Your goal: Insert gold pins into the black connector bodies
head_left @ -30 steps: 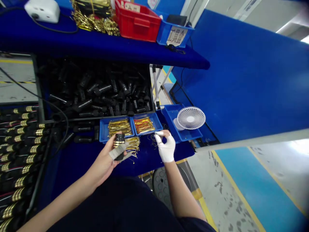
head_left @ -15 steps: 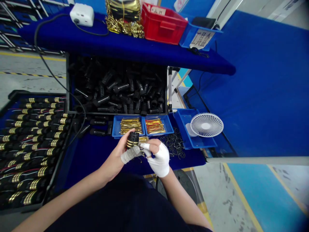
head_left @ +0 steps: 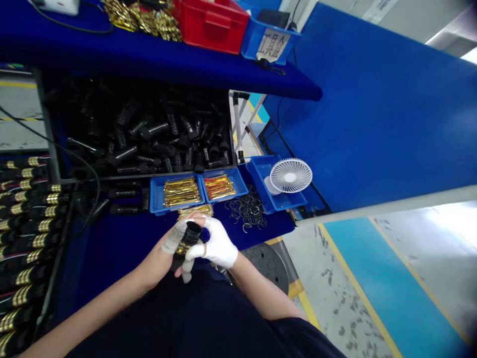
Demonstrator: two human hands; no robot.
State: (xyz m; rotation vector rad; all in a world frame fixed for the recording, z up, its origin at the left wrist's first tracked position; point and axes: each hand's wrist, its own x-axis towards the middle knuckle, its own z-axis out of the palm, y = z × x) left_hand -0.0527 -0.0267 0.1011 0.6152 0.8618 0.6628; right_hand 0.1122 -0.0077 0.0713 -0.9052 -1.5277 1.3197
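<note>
- The black cylinder (head_left: 193, 229) is in front of the person's body, above the near side of the tabletop (head_left: 112, 236), between the two hands.
- Its long axis is tilted: the hollow end looks up and a little to the right, and the lower end goes down to the left, toward the body. I see gold bands (head_left: 182, 248) below the rim.
- The left hand (head_left: 161, 256) is clamped on the cylinder from the left side, with the covered thumb along it.
- The right hand (head_left: 220, 243), in a white glove, comes from the right; its thumb and fingers curve around that side, leaving a gap before the palm. Whether this grip presses, or pinches something small, I cannot tell.
- So neither hand is nearer: both are at the cylinder, from opposite sides.
- Gold wires (head_left: 197, 211) lie just beyond the hands; dark rings (head_left: 248, 211) are farther right.
</note>
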